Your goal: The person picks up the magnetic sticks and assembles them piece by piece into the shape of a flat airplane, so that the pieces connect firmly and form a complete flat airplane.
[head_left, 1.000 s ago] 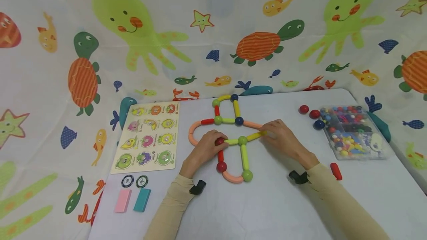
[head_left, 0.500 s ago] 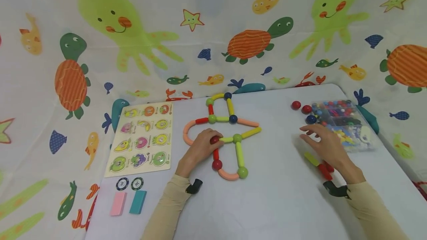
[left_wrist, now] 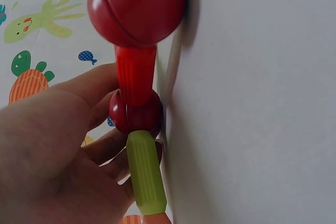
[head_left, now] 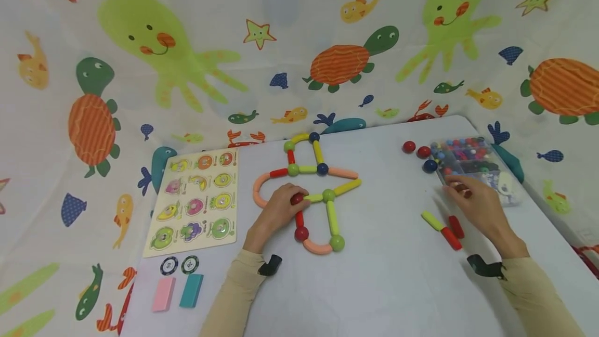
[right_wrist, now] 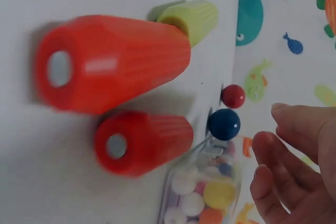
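My left hand (head_left: 279, 208) holds a red magnetic ball (left_wrist: 135, 112), thumb and fingers around it. A red rod (left_wrist: 135, 74) joins it to a second, nearer red ball (head_left: 301, 233), and a light green rod (left_wrist: 146, 171) leads off its other side. These belong to a flat figure of magnetic rods and balls, with a yellow rod (head_left: 348, 186) and a peach rod (head_left: 343, 173) at its right tip. My right hand (head_left: 478, 206) is raised near the bead box (head_left: 506, 199), fingers loosely bent, nothing between them. Nearby lie a light green rod (head_left: 431, 220) and two red rods (head_left: 451, 238).
Two loose red balls (head_left: 409, 146) and a dark blue ball (head_left: 430, 166) sit beside the bead box. At the left are a fruit puzzle board (head_left: 191, 238), two round chips (head_left: 190, 264), a pink block (head_left: 164, 294) and a teal block (head_left: 191, 290). A printed curtain (head_left: 281, 30) hangs behind.
My right hand has let go of the yellow rod and moved right, toward the bead box, uncovering rods there. The left hand stays on its red ball. The head view has turned slightly right.
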The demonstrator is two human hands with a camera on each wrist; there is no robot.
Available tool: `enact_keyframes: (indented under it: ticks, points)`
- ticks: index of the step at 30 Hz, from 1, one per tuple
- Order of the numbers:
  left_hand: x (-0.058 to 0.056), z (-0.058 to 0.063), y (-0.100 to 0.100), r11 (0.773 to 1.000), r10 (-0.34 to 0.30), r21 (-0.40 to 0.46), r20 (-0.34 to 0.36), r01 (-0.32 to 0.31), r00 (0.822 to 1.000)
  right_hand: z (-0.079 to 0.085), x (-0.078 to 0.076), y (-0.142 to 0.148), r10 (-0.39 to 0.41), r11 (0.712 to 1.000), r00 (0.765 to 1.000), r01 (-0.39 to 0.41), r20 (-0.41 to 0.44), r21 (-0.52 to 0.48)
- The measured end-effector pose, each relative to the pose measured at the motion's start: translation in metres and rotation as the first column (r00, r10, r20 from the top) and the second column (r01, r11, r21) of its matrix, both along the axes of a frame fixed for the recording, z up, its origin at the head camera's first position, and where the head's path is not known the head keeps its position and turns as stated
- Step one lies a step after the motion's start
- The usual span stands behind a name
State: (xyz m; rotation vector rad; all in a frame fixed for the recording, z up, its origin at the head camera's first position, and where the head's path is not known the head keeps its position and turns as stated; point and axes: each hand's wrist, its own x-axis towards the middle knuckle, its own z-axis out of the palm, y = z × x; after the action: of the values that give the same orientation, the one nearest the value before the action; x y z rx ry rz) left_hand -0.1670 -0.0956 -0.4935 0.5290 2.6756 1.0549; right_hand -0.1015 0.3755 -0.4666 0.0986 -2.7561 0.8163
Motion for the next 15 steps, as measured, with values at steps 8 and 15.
enact_keyframes:
  ticks: [8,15]
  points:
    - [0.0,-0.001,-0.001,1.0,-0.002,0.005,-0.015,0.002,1.0,-0.003,-0.03,-0.006,-0.043,0.999,0.998,0.043,0.049,0.006]
    - [-0.001,-0.002,-0.002,1.0,-0.004,0.013,-0.029,0.004,1.0,-0.005,-0.05,-0.009,-0.065,0.997,0.993,0.06,0.098,0.05]
